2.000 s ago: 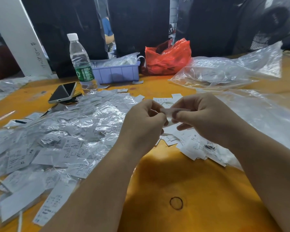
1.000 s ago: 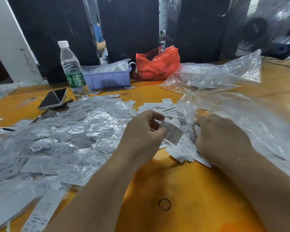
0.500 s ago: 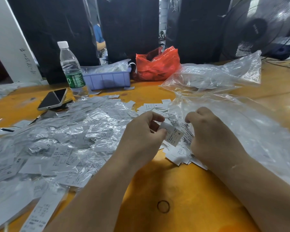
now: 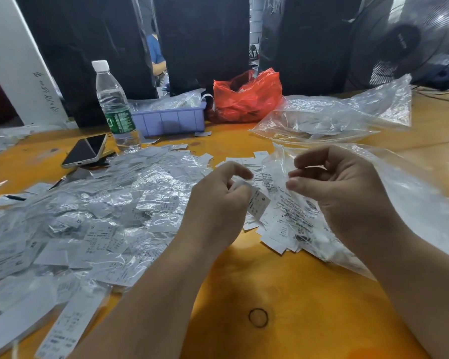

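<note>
My left hand (image 4: pixel 218 206) pinches a small white label (image 4: pixel 258 203) printed with an "S", held just above the orange table (image 4: pixel 296 294). My right hand (image 4: pixel 347 200) hovers beside it, fingers curled. Its thumb and fingertips seem to pinch a long printed label (image 4: pixel 280 193) lifted from the loose label pile (image 4: pixel 283 231); blur makes the grip uncertain. That pile lies partly inside a big clear plastic bag (image 4: pixel 412 203) under my right hand. A wide heap of labels in shiny clear sleeves (image 4: pixel 88 218) covers the table on the left.
At the back stand a water bottle (image 4: pixel 114 107), a phone (image 4: pixel 84 151), a purple tray (image 4: pixel 171 121), a red plastic bag (image 4: pixel 246 97) and another clear bag (image 4: pixel 335 117). A black fan (image 4: pixel 405 40) is at the far right. Bare table lies near me.
My right hand dipped into the loose label pile and has now risen again toward my left hand. My left hand has kept hold of its label, and my view shifted slightly right.
</note>
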Demonstrator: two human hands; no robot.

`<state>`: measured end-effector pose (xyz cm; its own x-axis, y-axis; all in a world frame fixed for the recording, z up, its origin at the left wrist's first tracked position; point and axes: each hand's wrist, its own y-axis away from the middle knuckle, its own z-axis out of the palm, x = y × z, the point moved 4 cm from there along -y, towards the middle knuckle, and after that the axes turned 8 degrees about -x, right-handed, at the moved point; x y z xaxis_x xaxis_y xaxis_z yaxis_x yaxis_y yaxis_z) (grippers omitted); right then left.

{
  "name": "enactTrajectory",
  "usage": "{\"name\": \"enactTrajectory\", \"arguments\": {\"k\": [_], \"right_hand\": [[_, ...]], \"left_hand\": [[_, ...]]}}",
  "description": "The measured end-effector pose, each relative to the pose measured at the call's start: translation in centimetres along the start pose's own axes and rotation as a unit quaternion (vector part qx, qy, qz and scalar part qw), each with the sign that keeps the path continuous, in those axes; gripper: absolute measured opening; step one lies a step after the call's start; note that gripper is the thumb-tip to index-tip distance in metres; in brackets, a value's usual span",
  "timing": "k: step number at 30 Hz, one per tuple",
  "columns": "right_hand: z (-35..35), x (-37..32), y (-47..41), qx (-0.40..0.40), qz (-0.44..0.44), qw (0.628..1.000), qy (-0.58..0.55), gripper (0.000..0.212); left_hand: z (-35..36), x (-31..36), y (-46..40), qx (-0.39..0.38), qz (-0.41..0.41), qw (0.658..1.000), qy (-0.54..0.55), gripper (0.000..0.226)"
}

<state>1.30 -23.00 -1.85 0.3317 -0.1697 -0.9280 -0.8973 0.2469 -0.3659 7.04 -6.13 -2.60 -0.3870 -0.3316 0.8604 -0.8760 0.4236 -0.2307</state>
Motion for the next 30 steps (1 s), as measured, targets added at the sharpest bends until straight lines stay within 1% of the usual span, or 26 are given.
{"name": "enactTrajectory", "arguments": {"k": [2, 5, 6, 8, 9, 10, 11, 13, 14, 15, 16, 18, 19, 20, 23, 24, 26, 28, 30], "right_hand": [[0.3, 0.1, -0.4, -0.010, 0.024, 0.996, -0.086, 0.032], [1.2, -0.2, -1.0, -0.040, 0.062, 0.976, -0.203, 0.034], [1.7, -0.5, -1.3, -0.054, 0.073, 0.968, -0.232, 0.035], [2.6, -1.2, -1.8, -0.083, 0.091, 0.954, -0.274, 0.034], [3.0, -1.6, -2.1, -0.096, 0.097, 0.948, -0.288, 0.034], [3.5, -1.9, -2.5, -0.108, 0.101, 0.944, -0.293, 0.034], [3.9, -2.1, -2.9, -0.118, 0.103, 0.945, -0.287, 0.034], [4.9, -2.4, -3.8, -0.134, 0.100, 0.955, -0.245, 0.034], [5.4, -2.3, -4.1, -0.137, 0.093, 0.962, -0.219, 0.033], [5.8, -2.1, -4.3, -0.137, 0.085, 0.968, -0.192, 0.031], [6.0, -1.7, -4.5, -0.133, 0.075, 0.974, -0.166, 0.030], [6.1, -1.1, -4.4, -0.125, 0.060, 0.984, -0.115, 0.030], [6.0, -0.8, -4.3, -0.123, 0.058, 0.986, -0.092, 0.030], [5.8, -0.5, -4.3, -0.120, 0.058, 0.988, -0.079, 0.030], [5.3, 0.1, -4.4, -0.134, 0.077, 0.983, -0.100, 0.029], [5.3, 0.2, -4.3, -0.158, 0.095, 0.977, -0.111, 0.028], [5.8, 0.2, -4.0, -0.227, 0.131, 0.958, -0.116, 0.034], [6.1, 0.0, -3.7, -0.281, 0.134, 0.947, -0.081, 0.038], [6.2, 0.0, -3.7, -0.275, 0.117, 0.953, -0.054, 0.036]], "left_hand": [[0.1, 0.0, 0.0, -0.003, -0.005, 1.000, -0.004, 0.026], [0.0, 0.1, 0.0, -0.003, -0.019, 1.000, -0.016, 0.025], [0.0, 0.0, -0.1, -0.005, -0.025, 0.999, -0.019, 0.030], [-0.1, 0.0, -0.2, -0.018, -0.058, 0.998, -0.005, 0.054], [-0.1, 0.1, -0.3, -0.027, -0.075, 0.997, 0.017, 0.061], [-0.1, 0.2, -0.2, -0.034, -0.084, 0.994, 0.060, 0.061], [-0.2, 0.3, -0.2, -0.032, -0.087, 0.988, 0.121, 0.058], [-0.8, 0.4, -0.1, -0.003, -0.084, 0.966, 0.244, 0.058], [-1.3, 0.2, -0.2, 0.017, -0.085, 0.956, 0.279, 0.059], [-1.7, 0.1, -0.2, 0.030, -0.084, 0.955, 0.284, 0.057], [-1.9, 0.0, -0.2, 0.034, -0.080, 0.961, 0.261, 0.052], [-2.0, -0.1, -0.3, 0.037, -0.068, 0.978, 0.192, 0.034], [-2.1, -0.2, -0.5, 0.049, -0.065, 0.982, 0.169, 0.024], [-2.1, -0.4, -0.6, 0.059, -0.067, 0.984, 0.155, 0.019], [-2.2, -0.8, -0.6, 0.052, -0.066, 0.986, 0.147, 0.016], [-2.2, -0.8, -0.5, 0.041, -0.058, 0.987, 0.145, 0.015], [-2.2, -0.7, -0.4, 0.027, -0.048, 0.989, 0.134, 0.022], [-2.5, -0.8, -0.4, 0.034, -0.055, 0.988, 0.139, 0.026], [-2.7, -1.2, -0.5, 0.032, -0.078, 0.983, 0.165, 0.031]]}}
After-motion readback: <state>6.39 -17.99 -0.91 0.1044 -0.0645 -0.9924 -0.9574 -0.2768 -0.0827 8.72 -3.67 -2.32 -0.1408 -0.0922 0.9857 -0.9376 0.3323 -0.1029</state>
